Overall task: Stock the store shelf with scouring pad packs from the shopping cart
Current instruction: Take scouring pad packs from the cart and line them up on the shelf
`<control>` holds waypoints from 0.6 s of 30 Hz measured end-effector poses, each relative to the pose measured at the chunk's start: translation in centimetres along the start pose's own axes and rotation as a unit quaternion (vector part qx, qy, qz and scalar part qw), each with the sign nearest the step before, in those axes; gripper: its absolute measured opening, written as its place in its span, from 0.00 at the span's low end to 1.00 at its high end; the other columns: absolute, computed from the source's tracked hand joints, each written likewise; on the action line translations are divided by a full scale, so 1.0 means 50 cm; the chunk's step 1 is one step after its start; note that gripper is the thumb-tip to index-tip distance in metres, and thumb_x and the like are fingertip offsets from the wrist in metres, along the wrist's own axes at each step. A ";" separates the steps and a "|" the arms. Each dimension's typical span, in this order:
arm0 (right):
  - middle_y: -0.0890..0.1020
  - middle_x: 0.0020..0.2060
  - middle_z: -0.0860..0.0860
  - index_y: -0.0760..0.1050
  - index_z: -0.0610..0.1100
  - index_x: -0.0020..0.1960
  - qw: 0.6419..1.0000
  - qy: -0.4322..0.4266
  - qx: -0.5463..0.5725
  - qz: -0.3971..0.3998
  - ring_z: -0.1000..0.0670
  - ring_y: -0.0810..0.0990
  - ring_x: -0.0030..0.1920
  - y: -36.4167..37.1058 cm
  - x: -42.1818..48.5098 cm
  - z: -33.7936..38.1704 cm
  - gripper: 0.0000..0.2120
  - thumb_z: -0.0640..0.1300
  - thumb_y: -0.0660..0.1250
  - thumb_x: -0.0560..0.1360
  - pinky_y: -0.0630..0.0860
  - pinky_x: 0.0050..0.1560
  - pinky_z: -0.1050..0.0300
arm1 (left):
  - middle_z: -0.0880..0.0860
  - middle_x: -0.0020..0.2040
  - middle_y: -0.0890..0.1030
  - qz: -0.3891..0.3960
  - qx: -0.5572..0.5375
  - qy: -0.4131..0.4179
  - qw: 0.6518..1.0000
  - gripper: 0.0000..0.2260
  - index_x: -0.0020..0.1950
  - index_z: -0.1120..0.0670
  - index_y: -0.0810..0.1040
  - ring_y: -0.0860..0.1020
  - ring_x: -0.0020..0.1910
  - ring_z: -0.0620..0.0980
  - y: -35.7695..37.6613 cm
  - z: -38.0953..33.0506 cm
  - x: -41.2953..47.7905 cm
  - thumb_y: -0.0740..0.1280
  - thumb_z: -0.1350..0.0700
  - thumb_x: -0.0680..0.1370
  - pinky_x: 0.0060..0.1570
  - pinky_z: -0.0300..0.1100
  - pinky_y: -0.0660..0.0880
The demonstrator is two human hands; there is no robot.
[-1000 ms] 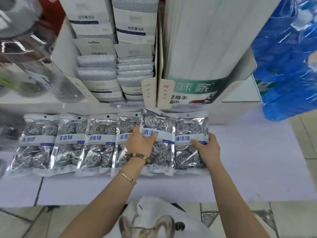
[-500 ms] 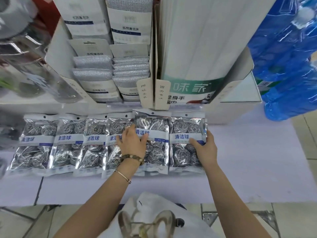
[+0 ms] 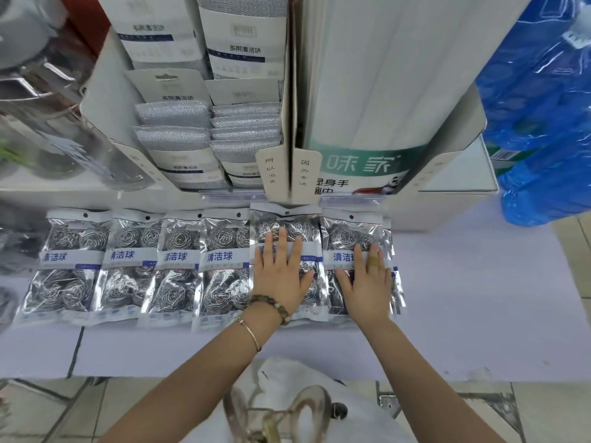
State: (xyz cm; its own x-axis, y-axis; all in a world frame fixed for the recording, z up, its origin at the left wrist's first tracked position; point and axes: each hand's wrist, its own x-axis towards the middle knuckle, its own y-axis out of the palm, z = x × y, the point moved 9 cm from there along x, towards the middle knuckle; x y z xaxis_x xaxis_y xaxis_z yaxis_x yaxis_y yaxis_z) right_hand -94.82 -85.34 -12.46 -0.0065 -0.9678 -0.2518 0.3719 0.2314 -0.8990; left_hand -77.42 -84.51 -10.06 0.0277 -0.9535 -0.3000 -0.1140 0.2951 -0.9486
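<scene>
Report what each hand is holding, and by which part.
Nothing is gripped. The left hand lies flat, fingers straight, on the fifth scouring pad pack; the right hand lies flat on the sixth pack, at the row's right end.

Blue label text on fifth scouring pad pack (image 3: 307,227) mostly covered by left hand (image 3: 281,276). Lower middle of sixth pack (image 3: 345,238) hidden under right hand (image 3: 367,282); another pack (image 3: 397,282) beneath it shows only its right edge. Blue plastic-wrapped bundle (image 3: 543,123) cut off at right. Clear containers (image 3: 48,123) at far left are blurred and cut off. Shiny object (image 3: 281,410) at bottom edge is blurred, can't identify. Small print along the pack bottoms is unreadable.
</scene>
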 end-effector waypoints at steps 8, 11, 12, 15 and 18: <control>0.46 0.77 0.42 0.48 0.47 0.78 0.999 0.009 -0.019 0.034 0.42 0.43 0.77 0.014 0.012 0.001 0.43 0.68 0.33 0.68 0.45 0.73 0.39 | 0.55 0.75 0.36 0.016 -0.015 0.008 1.000 0.31 0.75 0.49 0.39 0.37 0.74 0.59 0.006 -0.004 0.017 0.45 0.37 0.77 0.71 0.54 0.40; 0.46 0.77 0.42 0.47 0.48 0.78 0.999 0.008 -0.020 0.047 0.43 0.43 0.77 0.010 0.013 0.002 0.39 0.68 0.41 0.73 0.43 0.73 0.40 | 0.55 0.75 0.37 0.014 -0.017 0.012 1.000 0.31 0.75 0.49 0.39 0.38 0.74 0.58 0.003 -0.006 0.020 0.46 0.37 0.77 0.71 0.55 0.42; 0.46 0.77 0.42 0.47 0.48 0.78 0.999 0.010 -0.018 0.050 0.43 0.43 0.77 0.007 0.013 0.002 0.36 0.66 0.46 0.77 0.42 0.73 0.41 | 0.55 0.75 0.37 0.012 -0.021 0.013 1.000 0.31 0.75 0.48 0.40 0.38 0.74 0.58 0.002 -0.004 0.020 0.46 0.37 0.77 0.71 0.54 0.42; 0.48 0.77 0.44 0.50 0.47 0.77 0.999 0.000 0.006 0.035 0.45 0.44 0.77 -0.009 0.013 0.004 0.32 0.59 0.54 0.79 0.42 0.74 0.44 | 0.53 0.76 0.39 0.005 -0.041 0.017 0.999 0.31 0.75 0.47 0.43 0.39 0.74 0.56 -0.005 0.001 0.018 0.48 0.37 0.77 0.71 0.52 0.41; 0.56 0.76 0.43 0.57 0.44 0.76 0.999 -0.034 0.039 -0.001 0.44 0.52 0.76 -0.028 0.005 0.016 0.30 0.55 0.59 0.79 0.51 0.75 0.43 | 0.52 0.76 0.43 -0.012 -0.082 0.015 0.996 0.29 0.75 0.47 0.49 0.42 0.75 0.53 -0.020 0.008 0.012 0.52 0.39 0.78 0.72 0.51 0.43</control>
State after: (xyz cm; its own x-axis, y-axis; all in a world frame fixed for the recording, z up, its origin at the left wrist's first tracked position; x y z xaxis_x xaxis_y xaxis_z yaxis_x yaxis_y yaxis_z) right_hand -94.62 -85.99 -10.96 0.0551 -0.9735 -0.2221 0.4432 0.2231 -0.8682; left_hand -76.87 -85.36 -9.33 0.0034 -0.9622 -0.2725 -0.2742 0.2611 -0.9255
